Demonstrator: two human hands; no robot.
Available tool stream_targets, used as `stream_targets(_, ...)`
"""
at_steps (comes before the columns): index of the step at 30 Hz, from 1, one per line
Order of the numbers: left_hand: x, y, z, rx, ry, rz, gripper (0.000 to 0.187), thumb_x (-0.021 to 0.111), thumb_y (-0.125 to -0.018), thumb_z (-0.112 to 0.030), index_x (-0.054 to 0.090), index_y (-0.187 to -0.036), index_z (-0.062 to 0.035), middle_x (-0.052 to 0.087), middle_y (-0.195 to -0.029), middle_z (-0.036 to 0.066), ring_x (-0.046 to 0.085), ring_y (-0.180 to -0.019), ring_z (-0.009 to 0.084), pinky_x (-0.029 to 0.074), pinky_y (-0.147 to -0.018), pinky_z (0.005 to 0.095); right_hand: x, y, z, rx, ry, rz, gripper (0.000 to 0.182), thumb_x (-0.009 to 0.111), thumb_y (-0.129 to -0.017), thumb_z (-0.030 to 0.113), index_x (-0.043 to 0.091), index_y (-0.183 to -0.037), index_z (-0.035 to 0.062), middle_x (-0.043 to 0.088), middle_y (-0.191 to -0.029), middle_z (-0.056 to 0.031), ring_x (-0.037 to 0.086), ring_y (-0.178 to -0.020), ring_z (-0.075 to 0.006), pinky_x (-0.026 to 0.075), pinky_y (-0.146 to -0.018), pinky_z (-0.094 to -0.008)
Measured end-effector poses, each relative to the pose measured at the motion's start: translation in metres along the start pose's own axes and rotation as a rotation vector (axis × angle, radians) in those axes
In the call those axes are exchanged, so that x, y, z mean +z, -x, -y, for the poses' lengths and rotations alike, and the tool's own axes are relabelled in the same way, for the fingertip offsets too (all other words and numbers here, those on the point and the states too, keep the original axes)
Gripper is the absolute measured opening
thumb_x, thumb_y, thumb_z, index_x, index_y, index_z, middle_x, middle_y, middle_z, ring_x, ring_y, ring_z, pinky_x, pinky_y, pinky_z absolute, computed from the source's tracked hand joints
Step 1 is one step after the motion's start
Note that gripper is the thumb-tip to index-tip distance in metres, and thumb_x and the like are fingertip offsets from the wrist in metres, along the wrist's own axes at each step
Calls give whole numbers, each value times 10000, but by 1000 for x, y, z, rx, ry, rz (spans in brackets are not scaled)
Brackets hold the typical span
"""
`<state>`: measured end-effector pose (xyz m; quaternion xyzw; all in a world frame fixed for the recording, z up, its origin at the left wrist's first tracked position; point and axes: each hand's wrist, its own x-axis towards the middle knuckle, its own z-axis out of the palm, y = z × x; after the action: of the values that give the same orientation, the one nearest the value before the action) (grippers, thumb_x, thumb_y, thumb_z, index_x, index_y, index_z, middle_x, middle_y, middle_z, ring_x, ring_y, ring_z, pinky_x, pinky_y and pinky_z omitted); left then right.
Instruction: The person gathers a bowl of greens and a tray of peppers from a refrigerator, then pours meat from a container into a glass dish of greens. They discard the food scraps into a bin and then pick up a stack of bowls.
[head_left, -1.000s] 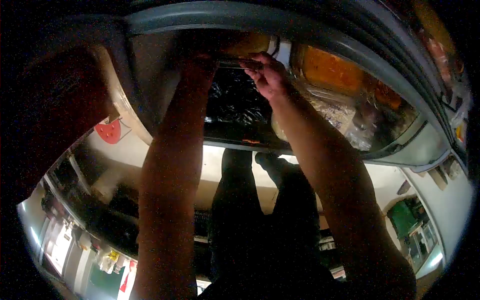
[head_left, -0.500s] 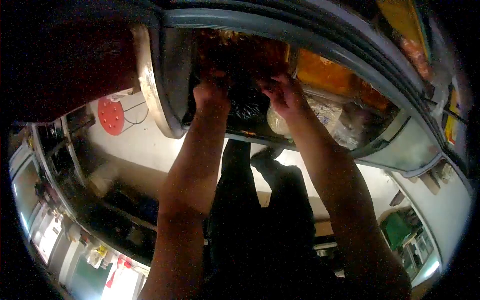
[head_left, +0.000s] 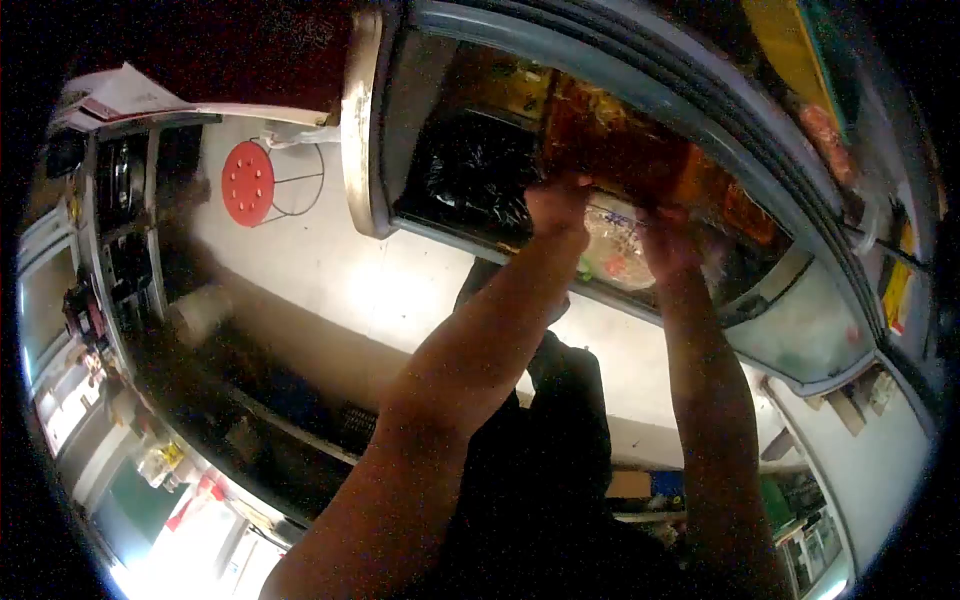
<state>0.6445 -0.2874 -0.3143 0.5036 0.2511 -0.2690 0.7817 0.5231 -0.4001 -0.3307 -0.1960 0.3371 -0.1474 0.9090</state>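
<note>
Both of my arms reach into a dark open case with a curved frame. My left hand [head_left: 558, 207] is closed at the near side of a reddish-brown container [head_left: 610, 130]; what its fingers hold is too dark to make out. To its right, my right hand [head_left: 670, 240] is beside a clear plastic bag [head_left: 617, 250] with pale contents, its fingers blurred and in shadow. A black plastic bag [head_left: 475, 170] lies in the case, left of my left hand.
A red round stool [head_left: 248, 183] stands on the pale floor at the left. The case's light end panel [head_left: 360, 125] rises left of the black bag. Its curved rim [head_left: 640, 75] arches over my hands. A glass panel [head_left: 815, 330] is at the right.
Both hands have moved right within the case, from around the black bag to the clear bag. The view has shifted, and the black bag shows more fully.
</note>
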Motion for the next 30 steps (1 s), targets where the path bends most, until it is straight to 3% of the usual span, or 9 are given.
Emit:
stream_targets(4,17,-2,21,-136,164,-30,192,574,-646,33,552,-835,11,568,-725,57,526,-613,140,421,-485,268,-50,2,23,46,-128,53,235,502,-786,130,505,-984,2,549,-935,-127,551,-778,-231,499,-628,-297)
stream_targets(7,17,-4,58,-33,-35,80,448,635,-637,-70,486,-1059,-96,549,-965,92,550,-831,231,500,-639,335,-62,-3,28,-128,-8,-70,295,475,-788,101,484,-1073,23,518,-1068,-123,523,-919,-238,480,-694,-343)
stream_targets(10,40,-2,59,201,243,236,286,620,-670,-50,521,-931,13,570,-778,83,552,-658,195,454,-511,306,-77,-7,41,-23,-206,380,363,473,-776,73,450,-1138,51,493,-1123,-115,518,-932,-252,472,-707,-347)
stream_targets(13,54,-5,68,124,203,169,289,619,-671,-53,519,-935,8,570,-783,84,554,-662,198,457,-518,310,-74,-8,53,-27,-144,198,270,551,-770,191,516,-978,24,541,-997,-123,522,-881,-256,461,-771,-342)
stream_targets(16,62,-6,77,57,174,136,292,619,-673,-56,517,-940,4,571,-789,84,556,-666,201,460,-524,313,-126,-19,57,-248,174,-123,307,564,-753,214,508,-997,36,515,-1048,-131,491,-938,-272,445,-800,-346)
stream_targets(22,63,-7,77,-83,124,145,297,618,-677,-62,512,-949,-5,571,-800,86,559,-673,206,465,-537,319,-177,-18,81,57,35,27,311,514,-775,242,495,-1016,47,511,-1051,-139,498,-918,-285,465,-744,-350)
stream_targets(25,61,-8,74,-148,102,162,300,618,-679,-65,510,-953,-9,571,-806,86,561,-677,209,468,-544,323,-105,-10,75,144,-213,68,283,500,-783,231,493,-1000,48,540,-983,-140,529,-825,-298,493,-646,-361)
stream_targets(28,60,-9,73,-187,90,164,303,618,-680,-68,508,-957,-14,571,-811,87,563,-680,212,471,-550,326,-75,-8,72,1,-139,-392,329,476,-788,249,514,-1011,9,583,-872,-155,564,-687,-253,494,-562,-324)
stream_targets(30,58,-10,72,-200,86,162,305,617,-681,-70,507,-960,-17,571,-815,88,564,-683,214,473,-555,328,-99,-12,77,244,-178,-35,302,476,-790,255,520,-966,13,577,-883,-151,558,-677,-239,492,-498,-300)
